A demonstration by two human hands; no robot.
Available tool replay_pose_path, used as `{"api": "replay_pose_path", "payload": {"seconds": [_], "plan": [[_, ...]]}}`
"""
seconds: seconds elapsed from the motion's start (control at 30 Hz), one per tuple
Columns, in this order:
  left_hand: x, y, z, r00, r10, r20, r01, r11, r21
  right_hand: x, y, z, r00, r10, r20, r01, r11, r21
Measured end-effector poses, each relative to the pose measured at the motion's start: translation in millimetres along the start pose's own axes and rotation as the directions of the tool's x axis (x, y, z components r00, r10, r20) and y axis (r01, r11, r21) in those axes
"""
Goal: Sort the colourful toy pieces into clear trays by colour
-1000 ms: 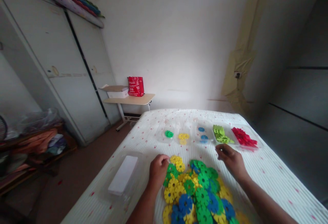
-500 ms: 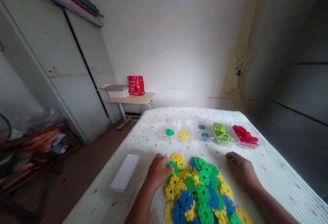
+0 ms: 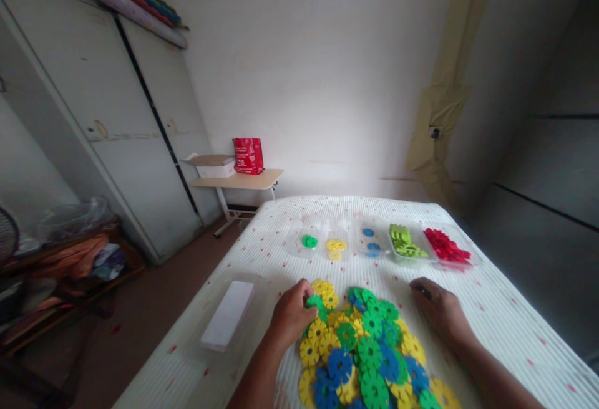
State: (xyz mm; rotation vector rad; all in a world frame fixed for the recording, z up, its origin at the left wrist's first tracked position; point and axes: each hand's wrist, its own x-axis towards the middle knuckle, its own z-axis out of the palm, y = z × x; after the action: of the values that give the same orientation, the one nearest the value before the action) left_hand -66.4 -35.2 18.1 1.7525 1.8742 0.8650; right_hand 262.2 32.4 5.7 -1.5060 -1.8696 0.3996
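Note:
A heap of notched flower-shaped plastic discs [image 3: 372, 353] in yellow, green and blue lies on the table before me. At its far left edge my left hand [image 3: 294, 310] is closed, thumb and fingers pinching a green disc [image 3: 316, 302]. Several yellow discs [image 3: 324, 288] lie just beyond the fingertips. My right hand [image 3: 438, 309] rests on the cloth to the right of the heap, apart from it. Its fingers are curled, with a small dark spot between them; what they hold, if anything, I cannot make out.
Clear boxes stand in a row beyond the heap, with green discs [image 3: 309, 241], yellow discs [image 3: 336, 245], blue discs [image 3: 373, 247], light green pieces [image 3: 403, 242] and red pieces [image 3: 447, 245]. A clear tray with a white block [image 3: 228, 315] lies left. A side table [image 3: 262, 179] holds a red bag [image 3: 248, 156].
My left hand has shifted very slightly at the green disc, and more of the disc shows by its fingers. The right hand has hardly moved.

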Motion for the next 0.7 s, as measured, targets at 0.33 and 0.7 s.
{"api": "replay_pose_path", "payload": {"seconds": [0.33, 0.7], "plan": [[-1.7, 2.1, 0.8, 0.982, 0.044, 0.184, -0.009, 0.983, -0.184, 0.7, 0.4, 0.3, 1.000, 0.003, 0.016, -0.003, 1.000, -0.020], [-5.6, 2.6, -8.0, 0.950, 0.097, 0.298, -0.063, 0.991, -0.120, 1.4, 0.0, 0.1, 1.000, 0.012, 0.012, -0.012, 1.000, -0.025]]}}
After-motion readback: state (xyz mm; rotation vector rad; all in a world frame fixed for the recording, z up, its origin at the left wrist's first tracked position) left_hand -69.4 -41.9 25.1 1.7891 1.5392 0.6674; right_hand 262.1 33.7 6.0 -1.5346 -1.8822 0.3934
